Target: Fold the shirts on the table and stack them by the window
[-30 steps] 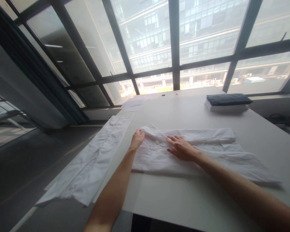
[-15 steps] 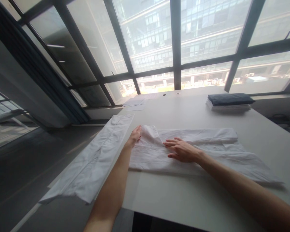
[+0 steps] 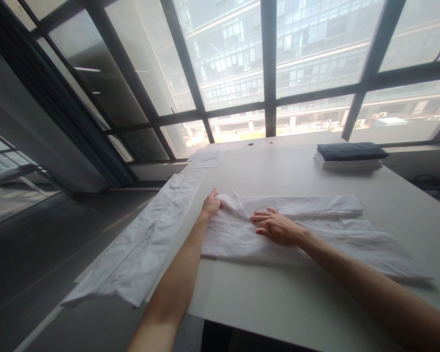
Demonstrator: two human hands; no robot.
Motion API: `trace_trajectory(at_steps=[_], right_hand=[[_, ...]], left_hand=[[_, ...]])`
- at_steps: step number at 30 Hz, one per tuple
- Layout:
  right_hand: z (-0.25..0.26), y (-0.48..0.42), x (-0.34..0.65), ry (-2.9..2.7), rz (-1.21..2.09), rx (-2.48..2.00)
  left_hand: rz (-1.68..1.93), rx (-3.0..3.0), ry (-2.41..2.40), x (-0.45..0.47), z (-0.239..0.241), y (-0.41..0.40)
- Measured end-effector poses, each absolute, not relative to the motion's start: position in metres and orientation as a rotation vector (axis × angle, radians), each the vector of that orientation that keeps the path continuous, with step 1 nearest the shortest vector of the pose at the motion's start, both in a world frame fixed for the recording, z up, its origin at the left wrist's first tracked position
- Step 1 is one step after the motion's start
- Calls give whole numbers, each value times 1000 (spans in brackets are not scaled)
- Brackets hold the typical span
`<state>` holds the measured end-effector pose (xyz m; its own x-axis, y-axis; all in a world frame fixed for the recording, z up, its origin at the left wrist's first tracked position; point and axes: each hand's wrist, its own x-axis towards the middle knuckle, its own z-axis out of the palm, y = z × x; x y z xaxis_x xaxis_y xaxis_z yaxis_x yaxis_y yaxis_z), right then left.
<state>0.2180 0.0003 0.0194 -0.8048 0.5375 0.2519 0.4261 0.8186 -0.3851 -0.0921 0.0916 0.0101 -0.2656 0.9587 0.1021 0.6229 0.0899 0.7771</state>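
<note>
A long white garment lies spread across the white table, creased and partly folded lengthwise. At its left end my left hand pinches the edge, with the fingers curled around the cloth. A raised flap of fabric slants between my two hands. My right hand rests flat on the middle of the garment, fingers stretched out and pointing left. A second white garment, folded into a long strip, hangs partly over the table's left edge, beside my left forearm.
Toward the back right of the table stands a stack of folded white cloth topped by a dark blue folded piece. Sheets of paper lie at the far left corner. Large windows rise behind the table.
My left hand has shifted slightly to the right, drawing the garment's left edge with it. My right hand stays flat in nearly the same spot.
</note>
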Motion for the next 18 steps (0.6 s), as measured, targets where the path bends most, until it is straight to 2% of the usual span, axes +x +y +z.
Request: trace_trajectory(at_steps=[8, 18], right_hand=[[18, 1, 220, -2656, 479, -740], [17, 1, 221, -2651, 465, -726]], left_hand=[[1013, 1501, 1957, -103, 13, 91], [1010, 1210, 1862, -133, 41, 73]])
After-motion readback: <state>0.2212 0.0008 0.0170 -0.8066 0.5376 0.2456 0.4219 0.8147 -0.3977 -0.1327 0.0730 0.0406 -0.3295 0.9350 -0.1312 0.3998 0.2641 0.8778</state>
